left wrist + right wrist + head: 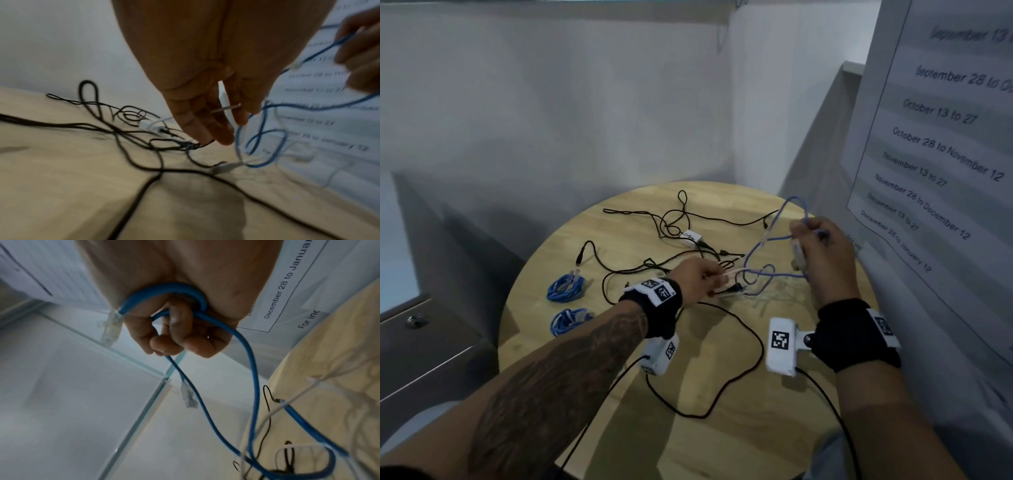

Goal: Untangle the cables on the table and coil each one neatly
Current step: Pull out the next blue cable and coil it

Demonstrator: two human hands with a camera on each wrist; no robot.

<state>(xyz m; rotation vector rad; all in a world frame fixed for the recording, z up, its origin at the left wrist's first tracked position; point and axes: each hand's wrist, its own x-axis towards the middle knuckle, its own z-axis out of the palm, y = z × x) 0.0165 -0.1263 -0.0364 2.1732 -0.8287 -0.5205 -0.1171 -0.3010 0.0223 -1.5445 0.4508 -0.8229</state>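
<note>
— Where's the loose blue cable [765, 240]?
— Lifted above the right part of the round wooden surface [722, 428], looping down into the tangle of black cables [671, 222].
— Who has it?
— The right hand [822, 253], fingers curled tight around it; a clear plug [110, 326] hangs by the fist.
— And the left hand [700, 277]?
— Low over the tangle, pinching a white cable [225, 100] between its fingers.
— Anything finished?
— Two blue coils [566, 287] lie at the surface's left edge, near each other.
</note>
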